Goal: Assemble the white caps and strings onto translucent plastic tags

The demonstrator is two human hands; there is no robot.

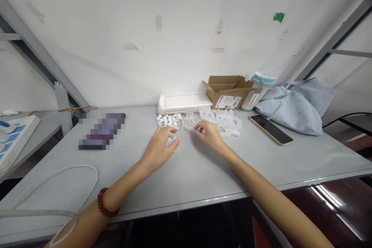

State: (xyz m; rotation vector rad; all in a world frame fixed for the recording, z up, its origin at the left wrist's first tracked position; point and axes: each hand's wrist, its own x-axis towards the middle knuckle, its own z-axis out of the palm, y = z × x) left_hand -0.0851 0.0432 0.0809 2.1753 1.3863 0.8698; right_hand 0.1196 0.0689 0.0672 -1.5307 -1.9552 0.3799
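My left hand (161, 145) is over the table with thumb and forefinger apart. A small clear plastic piece (169, 142) shows between them, partly hidden by the fingers; no firm grip on it is visible. My right hand (211, 133) has its fingertips pinched together at the right edge of a heap of thin white strips (188, 120). What those fingertips hold is too small to make out. Small white caps (167, 119) lie in a group beyond my left hand. Several translucent plastic tubes (225, 118) are spread behind and to the right of my right hand.
Against the wall are a stack of white trays (186, 103), an open cardboard box (228, 95) and a blue-lidded bottle (255, 93). Farther right are a phone (271, 129) and a light-blue cloth bag (293, 104). A pixelated object (101, 131) and a white cable (72, 167) lie left.
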